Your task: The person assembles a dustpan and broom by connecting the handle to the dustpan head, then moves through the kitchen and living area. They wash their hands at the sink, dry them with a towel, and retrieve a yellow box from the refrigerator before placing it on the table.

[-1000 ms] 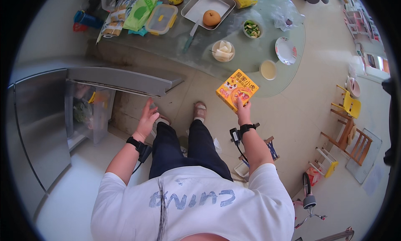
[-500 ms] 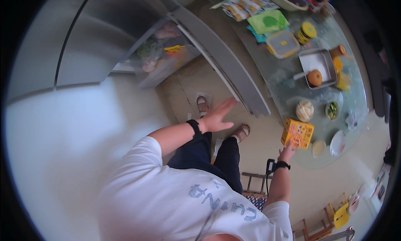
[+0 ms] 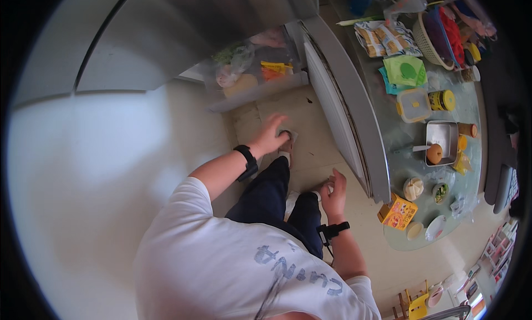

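Note:
My left hand (image 3: pixel 270 136) reaches out below a pulled-out fridge drawer (image 3: pixel 260 92), its fingers loosely bent and nothing in it. Inside the drawer lie leafy greens (image 3: pixel 224 55), a clear plastic bag (image 3: pixel 242 57) and a yellow-orange packet (image 3: pixel 275 70). My right hand (image 3: pixel 335 197) hangs between my leg and the open fridge door (image 3: pixel 354 115), fingers slightly curled and apart, with no object in it. A yellow box (image 3: pixel 397 212) stands on the glass table beyond the door, apart from that hand.
The glass table (image 3: pixel 396 239) on the right carries a metal tray (image 3: pixel 441 132) with a round brown fruit (image 3: pixel 434 153), a lidded container (image 3: pixel 413 105), a basket (image 3: pixel 431 42), small bowls and packets. A yellow chair (image 3: pixel 418 307) stands at lower right.
My right hand has left the yellow box and come inward beside the fridge door. My left hand has moved from near the door's edge toward the drawer. The view has shifted.

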Tool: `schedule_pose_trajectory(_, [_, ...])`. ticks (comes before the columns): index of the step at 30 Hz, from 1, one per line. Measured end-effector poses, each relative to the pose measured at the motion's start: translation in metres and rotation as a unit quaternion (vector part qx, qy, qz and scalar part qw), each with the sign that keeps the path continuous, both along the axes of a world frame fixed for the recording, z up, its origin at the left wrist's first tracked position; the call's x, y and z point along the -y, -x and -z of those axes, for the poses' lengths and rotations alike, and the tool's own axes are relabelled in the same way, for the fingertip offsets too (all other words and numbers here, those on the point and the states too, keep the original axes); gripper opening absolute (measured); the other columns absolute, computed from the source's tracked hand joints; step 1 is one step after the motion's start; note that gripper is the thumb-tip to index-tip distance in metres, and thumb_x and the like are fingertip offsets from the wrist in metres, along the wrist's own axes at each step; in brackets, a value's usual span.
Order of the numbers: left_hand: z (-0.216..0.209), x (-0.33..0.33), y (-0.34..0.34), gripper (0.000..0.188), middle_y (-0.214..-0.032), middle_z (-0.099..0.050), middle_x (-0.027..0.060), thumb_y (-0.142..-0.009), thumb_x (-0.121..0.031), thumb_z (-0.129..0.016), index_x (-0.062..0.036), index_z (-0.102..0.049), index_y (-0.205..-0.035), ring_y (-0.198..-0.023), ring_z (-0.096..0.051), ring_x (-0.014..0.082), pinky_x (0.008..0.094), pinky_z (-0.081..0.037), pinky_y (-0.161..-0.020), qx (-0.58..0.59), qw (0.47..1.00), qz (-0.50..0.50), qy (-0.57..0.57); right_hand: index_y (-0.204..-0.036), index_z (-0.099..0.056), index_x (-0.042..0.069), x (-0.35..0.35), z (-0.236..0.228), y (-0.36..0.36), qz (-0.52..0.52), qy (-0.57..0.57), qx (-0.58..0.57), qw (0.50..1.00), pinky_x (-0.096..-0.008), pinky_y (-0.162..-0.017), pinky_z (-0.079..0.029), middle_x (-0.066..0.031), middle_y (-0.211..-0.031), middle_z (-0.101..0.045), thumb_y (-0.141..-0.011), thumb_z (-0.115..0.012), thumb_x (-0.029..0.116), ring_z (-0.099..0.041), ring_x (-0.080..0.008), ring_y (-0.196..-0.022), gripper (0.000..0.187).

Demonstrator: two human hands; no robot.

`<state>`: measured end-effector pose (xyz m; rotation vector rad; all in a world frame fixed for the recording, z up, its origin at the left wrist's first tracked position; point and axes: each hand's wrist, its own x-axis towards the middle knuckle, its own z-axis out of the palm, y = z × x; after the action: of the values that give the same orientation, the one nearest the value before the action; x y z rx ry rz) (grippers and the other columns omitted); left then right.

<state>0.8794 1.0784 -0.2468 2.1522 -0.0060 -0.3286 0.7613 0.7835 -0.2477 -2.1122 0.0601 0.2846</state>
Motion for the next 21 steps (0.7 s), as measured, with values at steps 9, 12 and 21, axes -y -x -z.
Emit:
schedule_pose_trajectory(9, [0.002, -0.123, -0.09, 0.048, -0.13, -0.053, 0.0179, -0.079, -0.019, -0.068, -0.0024, -0.056, -0.122, -0.114, -0.055, 0.0352, 0.0406, -0.047, -0.096, 0.087, 0.968, -0.07, -0.226, -0.153, -0.016, 0.004, -0.046, -0.001, -0.045, 0.12, 0.027, -0.03, 0.992, -0.0368, -0.089, -0.049, -0.0224, -0.143, -0.037, -0.079, -0.058, 0.0, -0.054, -0.0345, -0.116, 0.085])
schedule_pose_trajectory(12, [0.005, -0.133, -0.088, 0.046, -0.125, -0.057, 0.0177, -0.08, -0.023, -0.067, -0.002, -0.058, -0.121, -0.112, -0.056, 0.0355, 0.0408, -0.047, -0.096, -0.058, 0.973, -0.058, -0.214, -0.154, -0.011, 0.005, -0.053, -0.003, -0.045, 0.155, -0.004, -0.089, 0.984, -0.0366, -0.089, -0.05, -0.0223, -0.142, -0.038, -0.08, -0.057, -0.001, -0.054, -0.032, -0.115, 0.088])
schedule_pose_trajectory(21, [0.075, -0.104, -0.049, 0.05, -0.105, -0.064, 0.0204, -0.082, -0.033, -0.064, 0.0027, -0.059, -0.118, -0.1, -0.062, 0.0327, 0.042, -0.049, -0.085, -0.152, 0.976, -0.044, -0.151, -0.155, -0.009, 0.005, -0.054, -0.001, -0.055, 0.197, -0.027, -0.132, 0.971, -0.0336, -0.082, -0.054, -0.0185, -0.132, -0.045, -0.08, -0.057, -0.002, -0.058, -0.0242, -0.103, 0.089])
